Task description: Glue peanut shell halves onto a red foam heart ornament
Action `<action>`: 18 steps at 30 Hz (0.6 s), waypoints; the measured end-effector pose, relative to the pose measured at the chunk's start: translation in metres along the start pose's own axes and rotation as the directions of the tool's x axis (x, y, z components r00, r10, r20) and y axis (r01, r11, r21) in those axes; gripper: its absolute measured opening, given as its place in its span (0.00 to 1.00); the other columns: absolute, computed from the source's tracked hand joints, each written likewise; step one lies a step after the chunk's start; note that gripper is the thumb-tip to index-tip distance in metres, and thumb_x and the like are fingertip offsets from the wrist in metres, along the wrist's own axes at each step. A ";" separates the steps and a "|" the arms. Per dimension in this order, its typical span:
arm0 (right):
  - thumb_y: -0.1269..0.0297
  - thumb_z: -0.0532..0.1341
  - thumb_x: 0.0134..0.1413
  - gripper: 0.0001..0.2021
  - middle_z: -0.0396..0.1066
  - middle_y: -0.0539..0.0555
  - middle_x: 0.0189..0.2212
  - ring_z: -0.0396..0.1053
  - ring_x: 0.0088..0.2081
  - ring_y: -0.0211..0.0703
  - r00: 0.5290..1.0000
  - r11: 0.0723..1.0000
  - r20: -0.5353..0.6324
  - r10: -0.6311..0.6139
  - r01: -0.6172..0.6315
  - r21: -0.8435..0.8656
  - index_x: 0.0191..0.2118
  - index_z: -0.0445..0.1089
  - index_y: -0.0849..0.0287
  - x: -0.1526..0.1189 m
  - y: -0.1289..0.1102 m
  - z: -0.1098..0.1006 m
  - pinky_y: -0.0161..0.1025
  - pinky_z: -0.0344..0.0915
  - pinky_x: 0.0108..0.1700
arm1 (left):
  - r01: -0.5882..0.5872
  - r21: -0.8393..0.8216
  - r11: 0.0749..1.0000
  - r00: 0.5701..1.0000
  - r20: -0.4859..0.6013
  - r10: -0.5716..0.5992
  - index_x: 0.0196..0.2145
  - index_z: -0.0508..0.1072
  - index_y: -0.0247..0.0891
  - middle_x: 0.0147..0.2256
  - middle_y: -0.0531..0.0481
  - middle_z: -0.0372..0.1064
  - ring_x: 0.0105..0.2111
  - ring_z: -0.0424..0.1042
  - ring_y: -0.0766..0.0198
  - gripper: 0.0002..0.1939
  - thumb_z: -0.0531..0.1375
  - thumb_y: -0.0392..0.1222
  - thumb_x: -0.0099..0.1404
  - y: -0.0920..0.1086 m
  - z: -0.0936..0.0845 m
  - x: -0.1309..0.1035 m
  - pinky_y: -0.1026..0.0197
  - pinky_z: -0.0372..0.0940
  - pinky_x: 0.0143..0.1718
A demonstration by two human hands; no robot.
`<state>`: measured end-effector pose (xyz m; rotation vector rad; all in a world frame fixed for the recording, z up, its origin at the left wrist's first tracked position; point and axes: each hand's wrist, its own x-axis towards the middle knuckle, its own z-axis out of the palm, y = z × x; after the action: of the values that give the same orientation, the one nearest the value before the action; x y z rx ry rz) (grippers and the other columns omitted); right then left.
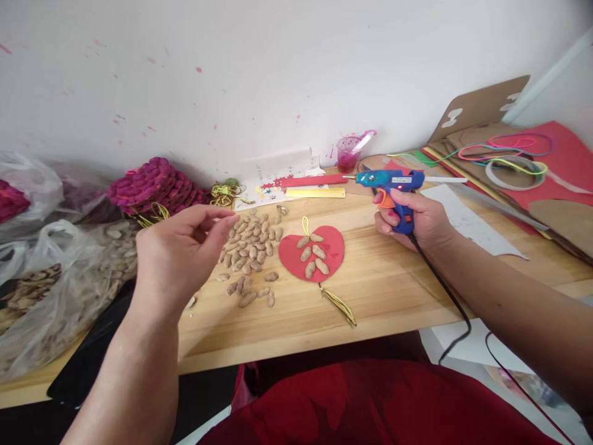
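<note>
My right hand point(412, 216) is wrapped round a blue hot glue gun point(386, 179), with a finger at its orange trigger. The gun's nozzle points left, and a white glue stick point(447, 180) sticks out at the back. My left hand point(185, 247) is raised over the left side of the table, thumb and forefinger pinched together; what they hold, if anything, I cannot make out. Below and between the hands lies a red heart-shaped card point(290, 253) bearing several peanuts point(319, 251). It has a yellow loop point(305, 225) on top and a yellow-green tassel point(340, 304) below.
Loose peanuts point(252, 238) spread beside the heart. Plastic bags point(88, 272) of nuts and stacked magenta pieces point(151, 188) stand left. A yellow ruler point(315, 193), a stained cup point(347, 154) and a tape roll point(516, 174) lie behind. The gun's black cord point(447, 290) hangs over the front edge.
</note>
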<state>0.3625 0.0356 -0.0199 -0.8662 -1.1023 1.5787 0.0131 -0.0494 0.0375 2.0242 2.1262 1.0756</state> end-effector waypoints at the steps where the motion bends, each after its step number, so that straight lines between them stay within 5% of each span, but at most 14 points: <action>1: 0.55 0.65 0.52 0.11 0.57 0.47 0.14 0.52 0.17 0.35 1.000 1.000 0.002 0.004 -0.004 0.000 0.32 0.71 0.58 0.000 0.000 -0.001 0.36 0.50 0.21 | -0.021 0.015 1.000 0.999 -0.023 0.022 0.40 0.81 0.38 0.24 0.55 0.71 0.22 0.64 0.69 0.15 0.63 0.52 0.64 0.009 0.002 0.006 0.65 0.57 0.25; 6: 0.54 0.65 0.53 0.12 0.57 0.47 0.14 0.54 0.17 0.35 1.000 1.000 0.011 0.008 -0.008 -0.004 0.33 0.73 0.60 0.001 0.000 -0.003 0.37 0.50 0.21 | -0.180 0.030 0.983 0.982 -0.049 0.182 0.33 0.80 0.41 0.27 0.53 0.73 0.26 0.68 0.65 0.13 0.63 0.52 0.63 0.030 0.018 0.023 0.62 0.62 0.31; 13: 0.56 0.64 0.53 0.12 0.58 0.48 0.14 0.53 0.17 0.34 1.000 1.000 0.013 0.008 -0.008 -0.013 0.32 0.74 0.61 0.002 0.002 -0.003 0.37 0.51 0.22 | -0.242 -0.005 0.970 0.969 0.042 0.242 0.32 0.81 0.42 0.30 0.51 0.77 0.32 0.72 0.59 0.11 0.63 0.50 0.64 0.006 0.053 0.022 0.57 0.65 0.40; 18: 0.55 0.65 0.52 0.12 0.57 0.47 0.14 0.52 0.17 0.35 1.000 0.999 0.000 0.017 -0.017 -0.027 0.33 0.74 0.60 0.002 0.001 -0.002 0.36 0.50 0.21 | -0.316 0.006 0.949 0.948 0.051 0.315 0.32 0.80 0.44 0.31 0.51 0.77 0.34 0.72 0.58 0.10 0.62 0.49 0.65 -0.001 0.060 0.019 0.57 0.65 0.44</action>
<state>0.3638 0.0378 -0.0219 -0.8950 -1.1219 1.5810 0.0367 -0.0047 -0.0002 2.4304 1.8319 1.0278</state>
